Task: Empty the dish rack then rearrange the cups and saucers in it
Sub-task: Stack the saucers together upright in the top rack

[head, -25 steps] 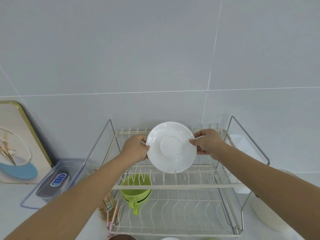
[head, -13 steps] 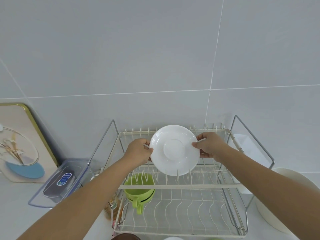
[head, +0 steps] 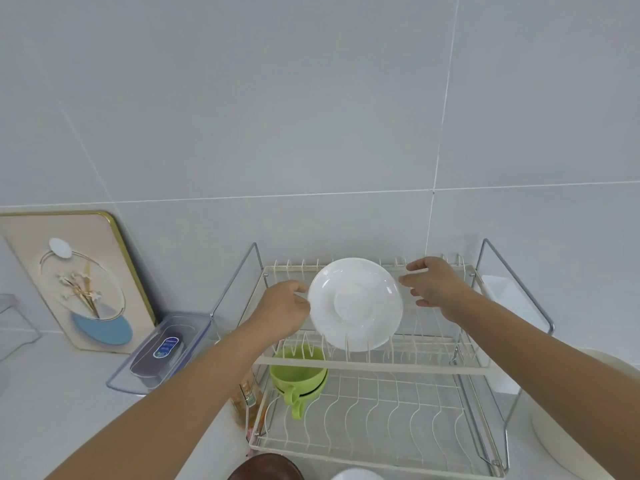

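While my left hand [head: 289, 304] grips the saucer [head: 355, 304] upright in the dish rack's [head: 377, 364] top tier, my right hand [head: 431, 284] hovers beside it, fingers loose.

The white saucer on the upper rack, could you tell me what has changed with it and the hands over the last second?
The right hand has let go of the white saucer and opened just beside its rim. The left hand is still at the left rim. The saucer stays on edge in the upper tier of the dish rack, and the green cup stays below.
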